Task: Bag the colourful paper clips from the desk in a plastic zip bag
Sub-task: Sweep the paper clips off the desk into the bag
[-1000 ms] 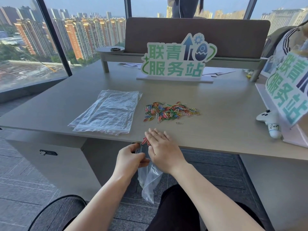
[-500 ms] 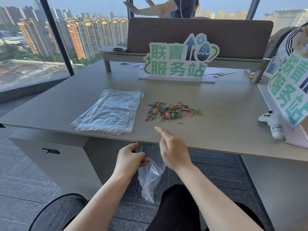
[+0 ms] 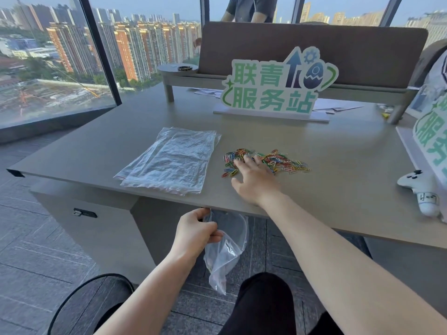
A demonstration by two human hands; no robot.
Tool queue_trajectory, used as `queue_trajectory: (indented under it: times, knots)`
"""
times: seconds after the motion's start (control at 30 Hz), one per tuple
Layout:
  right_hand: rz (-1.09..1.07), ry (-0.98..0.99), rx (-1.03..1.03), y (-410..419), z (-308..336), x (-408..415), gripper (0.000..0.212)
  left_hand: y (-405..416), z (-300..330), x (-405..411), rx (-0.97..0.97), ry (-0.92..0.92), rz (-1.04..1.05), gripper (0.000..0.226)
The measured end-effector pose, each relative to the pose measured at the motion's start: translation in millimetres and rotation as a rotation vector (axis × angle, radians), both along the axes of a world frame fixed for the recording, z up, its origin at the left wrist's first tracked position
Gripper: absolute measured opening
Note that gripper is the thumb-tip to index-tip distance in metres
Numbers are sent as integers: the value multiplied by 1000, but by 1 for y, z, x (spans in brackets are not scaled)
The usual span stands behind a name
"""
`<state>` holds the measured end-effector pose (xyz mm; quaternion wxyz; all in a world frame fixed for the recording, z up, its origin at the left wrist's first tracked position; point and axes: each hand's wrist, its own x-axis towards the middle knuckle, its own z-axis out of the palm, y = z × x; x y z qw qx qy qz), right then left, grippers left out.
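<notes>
Several flat plastic bags (image 3: 173, 157) lie stacked on the desk (image 3: 338, 170) at 10 o'clock. Below the desk edge, left hand (image 3: 194, 232) pinches the rim of an open zip bag (image 3: 226, 250) (contents not clear to see). At 12 o'clock, right hand (image 3: 254, 178), fingers spread, rests on the paper clips (image 3: 283, 162).
</notes>
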<state>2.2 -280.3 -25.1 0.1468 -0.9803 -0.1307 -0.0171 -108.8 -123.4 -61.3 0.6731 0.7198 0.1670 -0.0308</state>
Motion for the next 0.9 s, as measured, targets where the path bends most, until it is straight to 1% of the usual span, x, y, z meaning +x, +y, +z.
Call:
queue_trajectory:
  times: [0.13,0.27,0.43,0.7,0.9]
  knots:
    - [-18,41,-105,7,-4,25,63,1,1,2,-4,12,3,56]
    - [-47,64,-140,14,-7,43,65,2,0,4,12,23,-1,56]
    - [-2,96,-131,19,-14,52,63,5,-1,6,13,29,-8,53]
    - [80,56,-44,14,-19,27,57,6,-5,6,-18,19,1,53]
    - [152,-28,-12,11,-21,-2,53,5,-4,4,-27,5,-5,52]
